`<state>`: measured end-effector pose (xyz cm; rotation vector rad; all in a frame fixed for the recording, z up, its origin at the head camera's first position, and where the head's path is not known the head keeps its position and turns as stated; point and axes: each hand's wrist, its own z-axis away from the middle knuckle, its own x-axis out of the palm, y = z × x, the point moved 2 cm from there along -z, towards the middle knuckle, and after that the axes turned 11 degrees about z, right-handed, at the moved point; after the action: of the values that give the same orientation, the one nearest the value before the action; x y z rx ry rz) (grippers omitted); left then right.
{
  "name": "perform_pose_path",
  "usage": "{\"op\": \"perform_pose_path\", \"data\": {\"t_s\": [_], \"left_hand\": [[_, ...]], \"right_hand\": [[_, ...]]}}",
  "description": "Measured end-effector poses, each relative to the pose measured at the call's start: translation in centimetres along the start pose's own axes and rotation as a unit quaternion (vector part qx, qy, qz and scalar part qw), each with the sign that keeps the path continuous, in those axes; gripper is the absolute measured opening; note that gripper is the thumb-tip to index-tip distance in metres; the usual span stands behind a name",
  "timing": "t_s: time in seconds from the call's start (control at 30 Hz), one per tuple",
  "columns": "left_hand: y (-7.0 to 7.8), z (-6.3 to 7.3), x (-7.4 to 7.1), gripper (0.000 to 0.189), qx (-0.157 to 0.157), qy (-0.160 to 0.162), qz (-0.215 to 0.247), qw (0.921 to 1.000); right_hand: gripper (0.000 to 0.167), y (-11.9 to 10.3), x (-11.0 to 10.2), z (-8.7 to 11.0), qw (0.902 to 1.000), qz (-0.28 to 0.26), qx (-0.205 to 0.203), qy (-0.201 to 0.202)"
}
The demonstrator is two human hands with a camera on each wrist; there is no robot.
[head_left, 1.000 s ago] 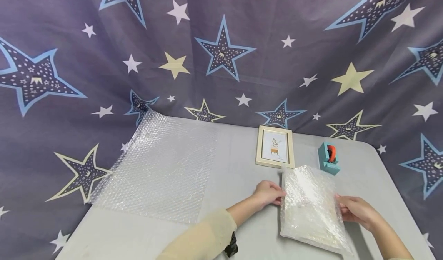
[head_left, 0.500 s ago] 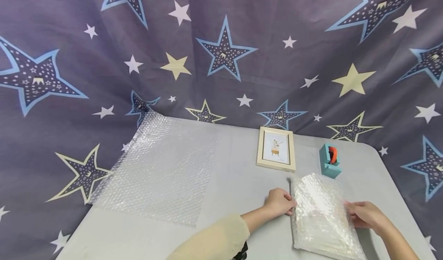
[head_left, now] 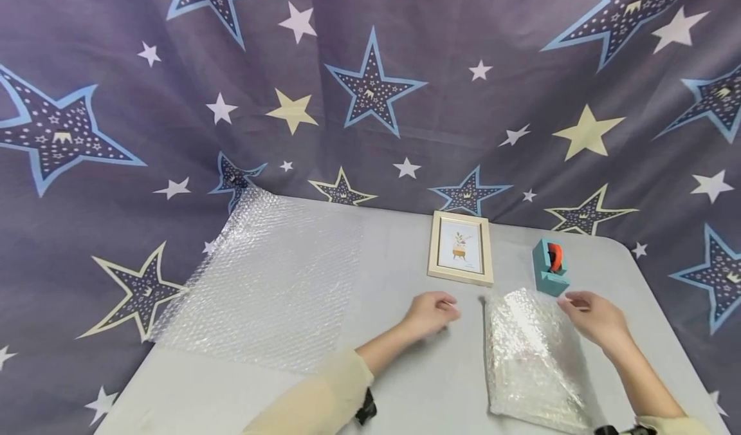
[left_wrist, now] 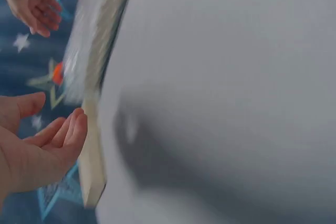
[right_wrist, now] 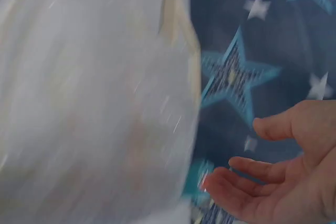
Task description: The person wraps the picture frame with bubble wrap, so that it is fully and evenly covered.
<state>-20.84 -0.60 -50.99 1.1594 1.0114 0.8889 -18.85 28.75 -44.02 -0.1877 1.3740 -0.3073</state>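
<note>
A flat rectangular parcel in bubble wrap (head_left: 532,364) lies on the right part of the table in the head view. My left hand (head_left: 431,313) is off to its left, apart from it, with loosely curved fingers that hold nothing. In the left wrist view that hand (left_wrist: 44,148) has its thumb and fingers spread apart. Over the parcel's upper right corner is my right hand (head_left: 596,319), close to a teal tape dispenser (head_left: 550,268) with an orange roll. The right wrist view shows the right hand (right_wrist: 278,171) with relaxed fingers and nothing between them.
A cream picture frame (head_left: 460,248) with a plant print lies behind the parcel. A large sheet of bubble wrap (head_left: 266,280) covers the table's left side. The star-patterned curtain (head_left: 370,87) hangs along the back edge of the grey table (head_left: 405,377).
Both hands have let go of the wrapped parcel. The left hand has drawn back leftward, and the right hand has moved up toward the tape dispenser. Earlier, the parcel shifted slightly right and nearer.
</note>
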Motion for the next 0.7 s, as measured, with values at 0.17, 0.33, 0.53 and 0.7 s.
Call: {"op": "perform_pose_path", "data": {"t_s": [0.17, 0.33, 0.53, 0.7], "left_hand": [[1.3, 0.7, -7.4, 0.028, 0.031, 0.045, -0.029, 0.9981], [1.2, 2.0, -14.8, 0.028, 0.035, 0.117, -0.104, 0.9871], [-1.0, 4.5, -24.0, 0.032, 0.016, 0.199, -0.197, 0.9597], [-2.8, 6.4, -30.6, 0.041, -0.065, 0.264, -0.247, 0.9299]], "right_hand": [[0.052, -7.3, 0.1, -1.6, 0.9959, -0.059, -0.068, -0.001], [0.051, -13.4, 2.3, -3.4, 0.9837, -0.146, -0.097, -0.041], [0.040, -20.3, 6.9, -5.0, 0.9521, -0.266, -0.100, -0.111], [0.040, -25.7, 9.6, -5.5, 0.9258, -0.333, -0.081, -0.159]]}}
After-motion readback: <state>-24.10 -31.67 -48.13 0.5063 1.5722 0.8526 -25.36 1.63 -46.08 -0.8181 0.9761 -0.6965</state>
